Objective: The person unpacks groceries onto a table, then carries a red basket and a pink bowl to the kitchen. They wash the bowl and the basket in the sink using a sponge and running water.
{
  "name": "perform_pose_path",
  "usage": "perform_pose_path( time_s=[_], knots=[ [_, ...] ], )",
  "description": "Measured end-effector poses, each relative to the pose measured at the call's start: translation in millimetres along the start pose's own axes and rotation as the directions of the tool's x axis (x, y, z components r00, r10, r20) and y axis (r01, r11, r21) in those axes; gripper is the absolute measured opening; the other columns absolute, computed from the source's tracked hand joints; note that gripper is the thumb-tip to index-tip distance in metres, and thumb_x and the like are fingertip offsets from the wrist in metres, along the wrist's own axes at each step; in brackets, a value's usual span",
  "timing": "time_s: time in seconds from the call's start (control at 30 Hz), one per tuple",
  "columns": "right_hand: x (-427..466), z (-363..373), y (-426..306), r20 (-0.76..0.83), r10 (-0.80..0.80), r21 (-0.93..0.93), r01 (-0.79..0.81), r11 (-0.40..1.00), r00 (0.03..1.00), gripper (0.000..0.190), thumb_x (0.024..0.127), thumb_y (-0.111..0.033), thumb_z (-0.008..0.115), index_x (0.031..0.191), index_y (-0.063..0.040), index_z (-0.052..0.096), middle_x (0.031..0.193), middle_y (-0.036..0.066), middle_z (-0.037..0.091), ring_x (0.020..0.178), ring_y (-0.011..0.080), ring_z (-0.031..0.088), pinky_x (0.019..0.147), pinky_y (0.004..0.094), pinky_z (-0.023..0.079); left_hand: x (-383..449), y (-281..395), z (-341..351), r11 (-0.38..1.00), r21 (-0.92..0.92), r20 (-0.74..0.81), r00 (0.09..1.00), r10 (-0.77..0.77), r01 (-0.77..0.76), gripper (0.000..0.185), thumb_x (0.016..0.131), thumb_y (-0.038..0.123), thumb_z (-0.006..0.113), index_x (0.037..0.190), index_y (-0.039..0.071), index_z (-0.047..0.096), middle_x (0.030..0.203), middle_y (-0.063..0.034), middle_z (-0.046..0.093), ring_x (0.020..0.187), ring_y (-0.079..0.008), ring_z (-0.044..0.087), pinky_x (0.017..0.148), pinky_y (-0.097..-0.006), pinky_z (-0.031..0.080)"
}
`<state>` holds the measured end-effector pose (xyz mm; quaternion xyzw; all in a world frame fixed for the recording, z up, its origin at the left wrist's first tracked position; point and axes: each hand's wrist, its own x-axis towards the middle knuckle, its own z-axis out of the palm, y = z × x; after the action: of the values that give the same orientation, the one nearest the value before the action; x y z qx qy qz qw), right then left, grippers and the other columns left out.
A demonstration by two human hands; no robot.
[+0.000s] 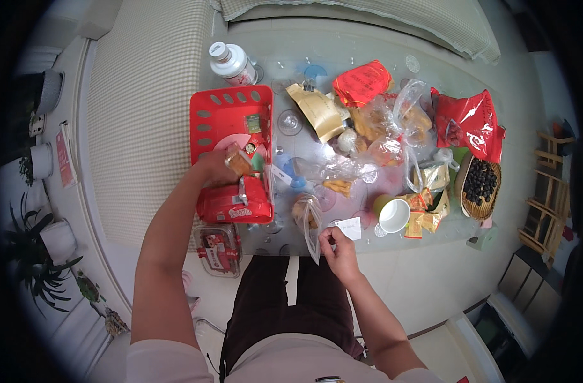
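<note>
My left hand [216,168] reaches into a red plastic basket [215,124] and holds a small brownish-orange packet [239,161]; hand and packet are slightly blurred. Just below the packet lies a red snack package [239,203] in the basket's near end. A small green packet [253,123] and a red-wrapped one [253,144] rest farther up in it. At the table's near edge, my right hand [338,248] pinches the gathered edge of a clear plastic bag [310,215] with round brown pieces inside. Beside those fingers lies a white paper card [351,228].
On the glass table [282,242] are a white bottle [234,64], a gold pouch [318,112], red bags [468,124], tied clear bags [392,119], a paper cup [393,214] and a wicker basket [487,210] of dark pieces. A clear lidded box [218,251] sits beside the red basket.
</note>
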<state>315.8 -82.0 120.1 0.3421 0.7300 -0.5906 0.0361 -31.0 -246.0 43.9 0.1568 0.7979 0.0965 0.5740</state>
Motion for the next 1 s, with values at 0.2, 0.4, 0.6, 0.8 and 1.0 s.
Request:
perform_pose_path(
  time_s=[0.2, 0.4, 0.6, 0.8, 1.0],
  knots=[
    [-1.6, 0.1, 4.1, -0.015, -0.003, 0.003, 0.003, 1.0, 1.0, 0.007, 0.086, -0.003, 0.061, 0.087, -0.001, 0.054, 0.067, 0.008, 0.057, 0.056, 0.0153, 0.056, 0.054, 0.0279, 0.047, -39.8, 12.8, -29.3, 0.797, -0.534, -0.465, 0.885, 0.0, -0.281, 0.045, 0.069, 0.022, 0.072, 0.108, 0.001, 0.061, 0.094, -0.01, 0.067, 0.083, -0.0181, 0.065, 0.072, -0.0322, 0.053],
    [-5.6, 4.8, 6.3, 0.011, 0.029, -0.008, -0.029, 1.0, 1.0, 0.007, 0.087, -0.003, 0.06, 0.087, -0.001, 0.054, 0.068, 0.008, 0.057, 0.057, 0.0138, 0.056, 0.055, 0.0271, 0.047, -86.9, 90.8, 9.1, 0.262, -0.726, -0.535, 0.761, 0.367, -0.636, 0.043, 0.082, 0.013, 0.066, 0.122, 0.002, 0.053, 0.111, -0.0077, 0.063, 0.095, -0.0175, 0.062, 0.084, -0.0319, 0.051],
    [-7.8, 6.8, -1.3, 0.02, 0.019, -0.01, -0.019, 1.0, 1.0, 0.007, 0.089, -0.004, 0.059, 0.087, 0.0, 0.054, 0.068, 0.007, 0.057, 0.059, 0.0113, 0.055, 0.054, 0.0265, 0.047, 24.7, 152.6, 147.9, 0.616, -0.703, -0.471, 0.882, -0.029, -0.355, 0.067, 0.071, 0.023, 0.078, 0.126, 0.001, 0.046, 0.108, -0.0128, 0.064, 0.1, -0.0239, 0.062, 0.085, -0.0337, 0.049],
    [-7.6, 1.5, 1.7, 0.019, 0.011, -0.001, -0.011, 1.0, 1.0, 0.008, 0.089, -0.004, 0.059, 0.086, 0.0, 0.053, 0.067, 0.005, 0.056, 0.06, 0.0105, 0.055, 0.054, 0.0258, 0.046, 58.0, 135.6, 182.2, 0.755, -0.548, -0.601, 0.797, -0.055, -0.361, 0.091, 0.07, 0.034, 0.075, 0.137, -0.002, 0.026, 0.127, -0.0304, 0.048, 0.12, -0.0352, 0.049, 0.1, -0.0402, 0.039],
    [-5.9, -6.4, 7.8, -0.033, 0.025, 0.035, -0.024, 0.999, 0.999, 0.008, 0.09, -0.005, 0.058, 0.086, 0.0, 0.052, 0.069, 0.004, 0.056, 0.061, 0.0104, 0.055, 0.055, 0.0251, 0.046, -87.5, 86.9, 104.8, 0.755, -0.267, -0.613, 0.71, 0.347, -0.599, 0.052, 0.076, 0.006, 0.067, 0.126, 0.009, 0.053, 0.122, -0.0149, 0.056, 0.113, -0.0268, 0.054, 0.091, -0.0346, 0.047]
  ],
)
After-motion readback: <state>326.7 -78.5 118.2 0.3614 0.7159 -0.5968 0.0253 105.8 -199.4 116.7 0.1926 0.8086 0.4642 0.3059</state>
